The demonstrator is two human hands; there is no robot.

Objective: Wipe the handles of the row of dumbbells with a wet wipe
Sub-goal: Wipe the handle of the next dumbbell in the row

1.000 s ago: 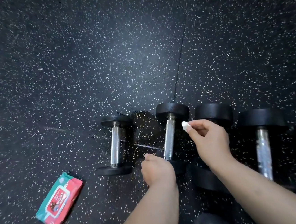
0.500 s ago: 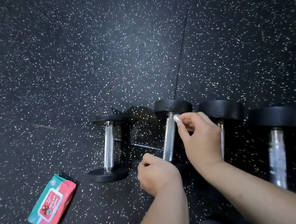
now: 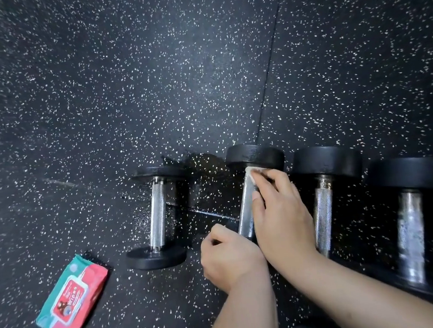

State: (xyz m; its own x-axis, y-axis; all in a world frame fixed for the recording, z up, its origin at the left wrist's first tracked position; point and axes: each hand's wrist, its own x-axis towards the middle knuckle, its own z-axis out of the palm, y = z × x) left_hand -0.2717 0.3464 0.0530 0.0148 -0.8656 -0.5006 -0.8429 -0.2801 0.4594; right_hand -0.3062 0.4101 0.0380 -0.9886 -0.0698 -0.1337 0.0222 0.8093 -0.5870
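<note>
The right hand (image 3: 281,215) has come down out of the air onto the second dumbbell (image 3: 255,156) from the left. The wet wipe (image 3: 253,172), pinched clear of the metal a second ago, now presses against the far end of that dumbbell's handle (image 3: 245,214), just under the far black weight. Fingers and thumb curl round the handle with the wipe trapped beneath them, so this hand grips the wipe. The left hand (image 3: 229,257) has stayed at the near end of the same dumbbell, fingers curled. The near weight is hidden under it, so whether it grips anything cannot be told. The row lies on a black speckled floor (image 3: 149,77): the first dumbbell (image 3: 158,214) to the left, the third dumbbell (image 3: 323,214) and fourth dumbbell (image 3: 411,235) to the right, none touched. A red and teal pack of wipes (image 3: 72,300) lies well apart at lower left. This looks like the start of a stroke along the second handle, with at least two handles likely left to do
</note>
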